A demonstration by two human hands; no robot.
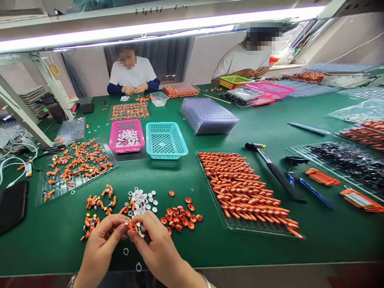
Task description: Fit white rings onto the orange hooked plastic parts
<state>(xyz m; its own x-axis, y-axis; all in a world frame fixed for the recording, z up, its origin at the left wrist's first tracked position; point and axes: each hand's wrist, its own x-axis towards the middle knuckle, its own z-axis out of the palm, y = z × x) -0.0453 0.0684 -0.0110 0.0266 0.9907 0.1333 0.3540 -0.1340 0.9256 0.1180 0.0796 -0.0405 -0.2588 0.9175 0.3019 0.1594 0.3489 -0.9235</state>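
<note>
Close to the table's front edge, my left hand [103, 244] and my right hand [159, 244] meet fingertip to fingertip. Between them is a small orange plastic part [132, 226], pinched from both sides; fingers cover much of it. Just beyond lies a pile of white discs [141, 202]. Loose orange caps [180, 218], round and cup-like, are scattered right of my right hand. Several orange assemblies [91, 222] with yellow and metal bits lie left of my left hand. Two white rings [126, 251] rest on the mat by my wrists.
A pink basket [112, 149] holds white pieces beside a turquoise basket [166, 154]. Trays of orange parts [240, 188] flank my work spot. A hammer [276, 174], blue-handled pliers [315, 193] and a phone [13, 206] lie around. Two people [133, 72] sit across the table.
</note>
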